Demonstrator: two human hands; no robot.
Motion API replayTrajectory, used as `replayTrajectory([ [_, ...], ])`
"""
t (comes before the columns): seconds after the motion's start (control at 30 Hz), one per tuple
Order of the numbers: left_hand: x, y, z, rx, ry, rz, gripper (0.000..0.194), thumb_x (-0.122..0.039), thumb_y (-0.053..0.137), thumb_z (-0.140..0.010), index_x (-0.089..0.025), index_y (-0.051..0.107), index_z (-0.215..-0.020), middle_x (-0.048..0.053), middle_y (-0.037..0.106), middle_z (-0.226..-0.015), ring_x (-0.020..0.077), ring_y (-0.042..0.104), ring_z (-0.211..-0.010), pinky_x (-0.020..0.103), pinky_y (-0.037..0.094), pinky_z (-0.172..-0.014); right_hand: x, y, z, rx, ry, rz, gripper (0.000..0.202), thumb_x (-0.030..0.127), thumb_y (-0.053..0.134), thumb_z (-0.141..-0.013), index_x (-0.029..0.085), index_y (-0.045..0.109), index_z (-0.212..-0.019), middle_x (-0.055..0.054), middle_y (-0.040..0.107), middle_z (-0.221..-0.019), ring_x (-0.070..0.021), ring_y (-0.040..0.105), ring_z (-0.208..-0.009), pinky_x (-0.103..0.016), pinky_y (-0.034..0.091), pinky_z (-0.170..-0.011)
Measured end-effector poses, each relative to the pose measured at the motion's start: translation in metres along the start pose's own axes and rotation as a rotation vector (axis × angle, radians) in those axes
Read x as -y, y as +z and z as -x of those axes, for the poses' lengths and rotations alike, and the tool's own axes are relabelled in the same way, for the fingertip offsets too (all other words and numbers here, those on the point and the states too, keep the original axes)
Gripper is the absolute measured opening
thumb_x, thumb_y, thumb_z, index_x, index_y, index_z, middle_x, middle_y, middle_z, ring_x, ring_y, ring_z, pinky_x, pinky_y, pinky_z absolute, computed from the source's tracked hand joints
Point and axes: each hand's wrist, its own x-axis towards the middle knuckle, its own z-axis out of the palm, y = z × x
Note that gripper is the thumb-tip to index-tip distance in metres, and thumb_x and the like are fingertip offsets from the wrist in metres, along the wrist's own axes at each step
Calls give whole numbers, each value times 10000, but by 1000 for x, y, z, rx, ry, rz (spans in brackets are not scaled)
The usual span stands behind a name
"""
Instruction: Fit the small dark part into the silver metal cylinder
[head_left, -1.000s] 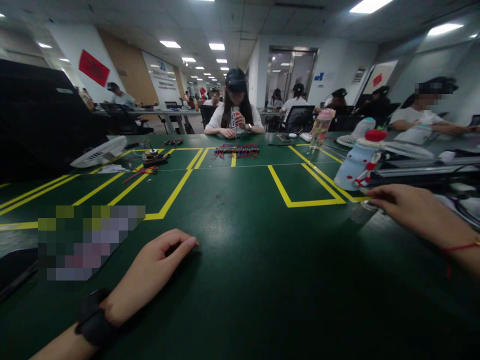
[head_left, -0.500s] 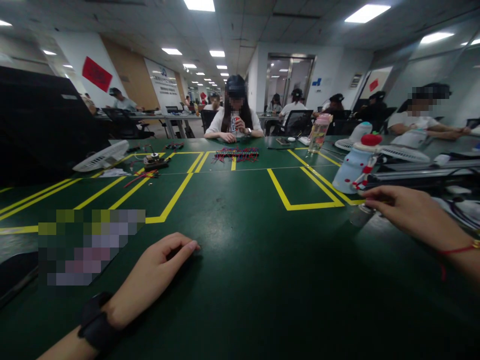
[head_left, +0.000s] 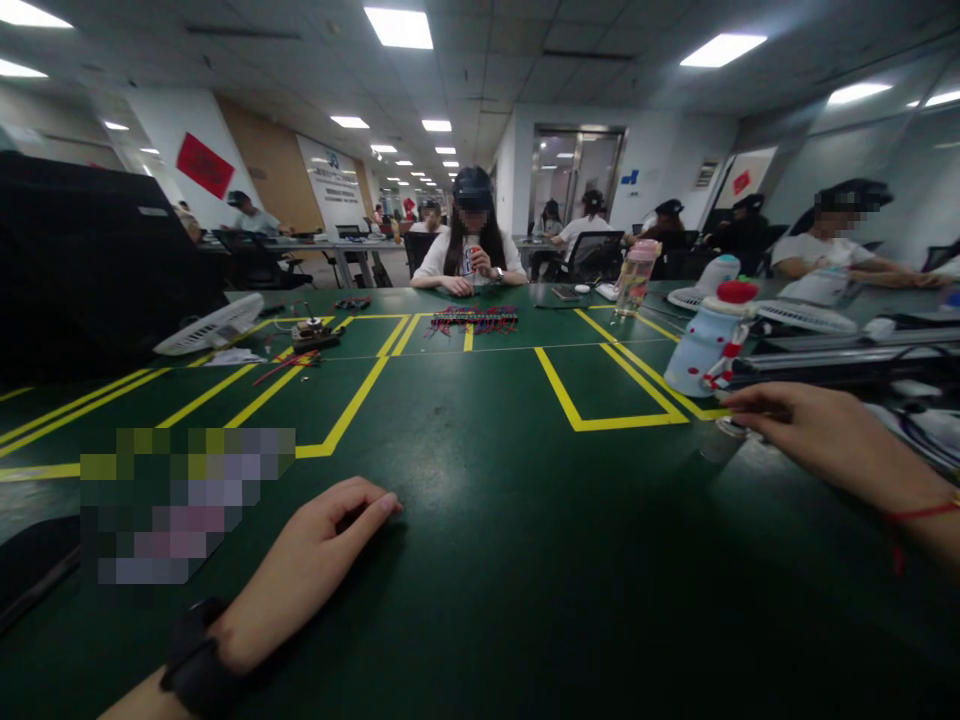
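Observation:
My left hand (head_left: 322, 560) lies on the green table, its fingers curled in and the thumb against the index finger. Nothing shows in it, and a black band is on that wrist. On the right, my right hand (head_left: 817, 425) has its thumb and fingertips pinched together just over a small silvery cylinder (head_left: 721, 442). The fingers hide whatever is between them, and I cannot tell whether they touch the cylinder's top. A pale blue bottle (head_left: 701, 350) with a red strawberry-shaped top stands right behind these fingertips.
Yellow tape (head_left: 630, 424) marks boxes on the table. Red and dark wiring (head_left: 474, 320) lies at the far side, before a seated person (head_left: 472, 240). A pink-lidded bottle (head_left: 637, 280) and white fans (head_left: 806, 315) stand right; another fan (head_left: 210, 325) lies left.
The view has tilted up slightly, so the table sits lower in the picture. Both hands keep nearly the same pose and place.

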Motion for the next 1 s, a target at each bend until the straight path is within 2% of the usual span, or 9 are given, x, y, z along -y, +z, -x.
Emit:
replayTrajectory([
  [0.23,0,0,0,19,-5,17,336,-503,425,-901,-235,621,-849,-6,629,-895,191,588,-870,300,425,-789,1,-1,3,49,12,-94,300,384,554,-803,244,675,-1040,-14,680,-1058,-158,635,-919,-269,462,-812],
  [0.5,6,1,0,13,11,20,328,-488,418,-908,-241,629,-860,-12,630,-908,183,588,-873,287,428,-789,4,-6,6,75,77,-200,352,407,554,-808,196,666,-1066,-97,663,-1089,-152,634,-892,-277,437,-778],
  [0.6,5,1,0,9,12,13,330,-488,420,-906,-241,634,-854,-12,633,-901,186,589,-873,288,428,-788,4,-5,5,80,94,-220,342,406,555,-803,198,672,-1048,-88,670,-1066,-139,632,-870,-278,432,-773],
  [0.83,4,1,0,17,-2,19,319,-495,436,-899,-245,630,-864,-14,635,-903,186,589,-875,287,424,-783,-8,3,0,113,113,-368,337,362,614,-755,182,677,-1033,-110,676,-1045,-156,646,-885,-292,441,-818],
  [1.0,7,1,-1,20,5,10,310,-495,445,-896,-249,632,-866,-15,630,-916,186,586,-887,289,419,-800,-16,4,-2,102,189,-359,528,497,699,-640,214,649,-1083,-87,683,-1016,-169,652,-868,-294,457,-804],
])
